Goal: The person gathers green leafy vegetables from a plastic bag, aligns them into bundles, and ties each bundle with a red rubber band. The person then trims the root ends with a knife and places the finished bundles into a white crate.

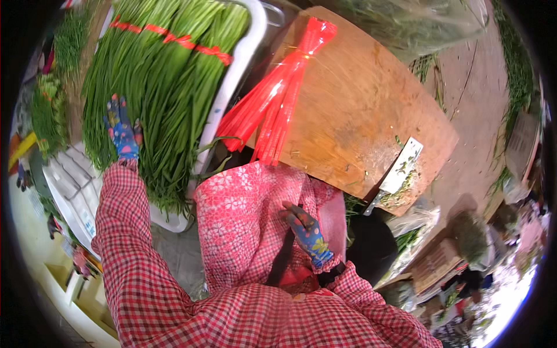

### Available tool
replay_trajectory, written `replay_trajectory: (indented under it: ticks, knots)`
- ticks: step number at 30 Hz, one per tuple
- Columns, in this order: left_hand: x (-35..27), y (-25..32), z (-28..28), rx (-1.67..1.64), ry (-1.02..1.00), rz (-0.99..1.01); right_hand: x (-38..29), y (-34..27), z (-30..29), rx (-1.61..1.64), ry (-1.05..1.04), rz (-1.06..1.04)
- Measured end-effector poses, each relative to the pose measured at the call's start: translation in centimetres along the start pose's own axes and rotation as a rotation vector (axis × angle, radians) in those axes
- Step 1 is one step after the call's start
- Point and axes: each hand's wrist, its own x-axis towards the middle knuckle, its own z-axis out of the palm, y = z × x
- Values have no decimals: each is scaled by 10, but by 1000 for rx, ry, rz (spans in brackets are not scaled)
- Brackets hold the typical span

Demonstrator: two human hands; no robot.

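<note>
Bundles of long green leafy stalks, like garlic chives, lie side by side in a white plastic tub, tied with red tape. My left hand, in a blue patterned glove, rests on the leaves at the left with its fingers spread a little. Over my lap, near the pink apron, is my gloved right hand, its fingers slightly bent and nothing seen in it. A sheaf of red plastic ties lies on a wooden board. Near the board's lower right edge lies a cleaver with green scraps on its blade.
A clear plastic bag of greens stands beyond the board. More green bundles lie at the far left, above a white container. Cardboard boxes and a bag with greens are at the lower right.
</note>
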Motion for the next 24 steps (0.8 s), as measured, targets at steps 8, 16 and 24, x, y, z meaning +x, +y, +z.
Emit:
replay_trajectory:
  ticks: [8,16,24]
  knots:
    - [26,-39,-41,-313,150,81,47,148,-57,-914,-123,-469]
    - [24,8,-47,871,77,285,65,187,-57,-537,-72,-362]
    - [-19,100,-68,357,333,708,33,143,-81,-346,202,-505]
